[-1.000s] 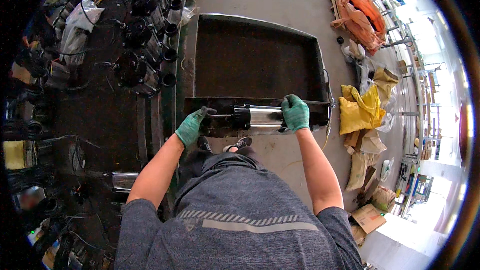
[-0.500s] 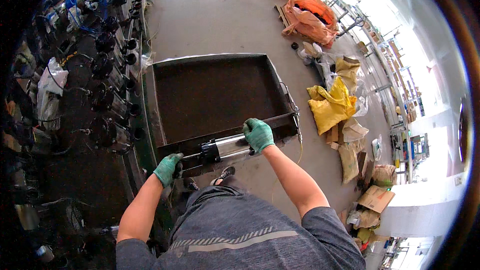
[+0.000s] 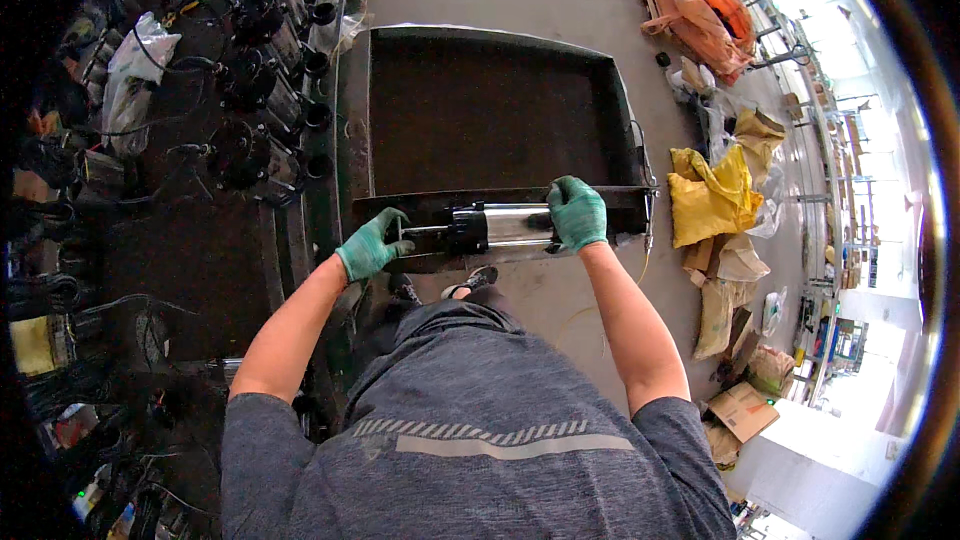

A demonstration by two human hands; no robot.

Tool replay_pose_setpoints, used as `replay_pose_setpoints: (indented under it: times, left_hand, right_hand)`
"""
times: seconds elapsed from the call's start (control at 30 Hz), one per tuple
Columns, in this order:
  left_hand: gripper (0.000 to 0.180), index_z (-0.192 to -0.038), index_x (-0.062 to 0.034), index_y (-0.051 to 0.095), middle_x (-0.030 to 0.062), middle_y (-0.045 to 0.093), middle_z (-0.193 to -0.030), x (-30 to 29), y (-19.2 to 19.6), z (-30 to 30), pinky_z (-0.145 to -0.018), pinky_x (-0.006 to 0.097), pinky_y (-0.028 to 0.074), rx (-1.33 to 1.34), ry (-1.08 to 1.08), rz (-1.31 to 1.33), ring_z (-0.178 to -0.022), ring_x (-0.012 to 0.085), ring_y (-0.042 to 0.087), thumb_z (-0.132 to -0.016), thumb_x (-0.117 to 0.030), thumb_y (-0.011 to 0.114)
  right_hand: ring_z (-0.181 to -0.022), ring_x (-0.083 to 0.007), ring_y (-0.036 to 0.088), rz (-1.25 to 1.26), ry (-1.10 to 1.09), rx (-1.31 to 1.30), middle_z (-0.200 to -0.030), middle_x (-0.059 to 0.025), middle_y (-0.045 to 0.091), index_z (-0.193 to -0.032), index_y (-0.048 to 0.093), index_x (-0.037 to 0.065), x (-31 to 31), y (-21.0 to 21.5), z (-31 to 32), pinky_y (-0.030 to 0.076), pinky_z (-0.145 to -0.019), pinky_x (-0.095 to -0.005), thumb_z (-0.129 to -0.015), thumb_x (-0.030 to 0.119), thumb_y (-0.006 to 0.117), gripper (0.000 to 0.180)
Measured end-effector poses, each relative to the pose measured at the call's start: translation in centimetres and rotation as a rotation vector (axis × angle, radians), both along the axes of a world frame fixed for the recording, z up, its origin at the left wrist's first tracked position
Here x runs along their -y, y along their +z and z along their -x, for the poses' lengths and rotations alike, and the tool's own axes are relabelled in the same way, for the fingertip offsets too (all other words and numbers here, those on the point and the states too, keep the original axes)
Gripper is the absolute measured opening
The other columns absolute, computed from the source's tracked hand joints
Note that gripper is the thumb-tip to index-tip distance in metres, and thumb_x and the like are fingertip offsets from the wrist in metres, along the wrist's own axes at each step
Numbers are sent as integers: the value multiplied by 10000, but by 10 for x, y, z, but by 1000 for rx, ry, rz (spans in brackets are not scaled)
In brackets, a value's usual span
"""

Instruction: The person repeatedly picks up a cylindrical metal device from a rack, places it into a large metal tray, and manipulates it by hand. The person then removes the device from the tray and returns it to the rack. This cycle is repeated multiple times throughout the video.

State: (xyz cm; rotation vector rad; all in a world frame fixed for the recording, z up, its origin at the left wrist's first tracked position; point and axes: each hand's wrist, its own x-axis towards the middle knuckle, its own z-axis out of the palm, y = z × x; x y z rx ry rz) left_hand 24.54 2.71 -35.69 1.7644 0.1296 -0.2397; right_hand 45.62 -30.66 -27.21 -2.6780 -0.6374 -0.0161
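A silver metal cylinder [image 3: 517, 224] with a black collar [image 3: 467, 229] and thin rods at its left lies level across the near edge of a dark, shallow metal tray [image 3: 490, 115]. My left hand [image 3: 370, 246], in a green glove, is curled round the rod end, where a small dark end piece shows between thumb and fingers. Wrapped over the cylinder's right end is my right hand [image 3: 577, 214], gloved in the same green. Its palm and fingers hide that end.
Rows of similar black-and-silver units [image 3: 262, 155] with cables stand along the left. A clear plastic bag [image 3: 137, 75] lies among them. To the right are a yellow sack [image 3: 712, 202], an orange sack [image 3: 700, 15] and cardboard [image 3: 742, 410]. A thin cable hangs at the tray's right edge.
The view has shifted, so the tray and cylinder appear higher and further right. The cylinder has gone from slightly slanted to level. Both hands stay at its ends.
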Motion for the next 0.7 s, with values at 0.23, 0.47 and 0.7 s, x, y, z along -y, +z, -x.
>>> replay_pose_setpoints:
  times: [0.23, 0.47, 0.7]
  left_hand:
    - [330, -1150, -67, 659, 188, 720, -981, -7, 6, -19, -766, 437, 550, 22, -249, -439, -857, 401, 682, -881, -230, 758]
    - [419, -1217, -67, 643, 173, 733, -1035, 17, 23, -11, -716, 476, 566, 27, -80, -849, -885, 386, 709, -902, -329, 733]
    - [489, -1320, -21, 552, 122, 655, -1211, 8, -12, 4, -953, 346, 522, 53, 178, -36, -1108, 224, 646, -883, -108, 754]
  right_hand:
    - [-941, -387, 673, 9, 16, 30, -976, -152, 710, -972, 699, 97, 3, -1, -3, 546, -817, -483, -939, 268, 632, 187]
    - [-900, -399, 673, -23, 5, 39, -941, -159, 710, -945, 704, 95, 6, -6, 0, 545, -796, -492, -930, 257, 635, 177]
    - [-873, -393, 678, -37, 13, 80, -923, -159, 711, -921, 711, 87, 0, 1, -3, 553, -778, -485, -895, 241, 661, 164]
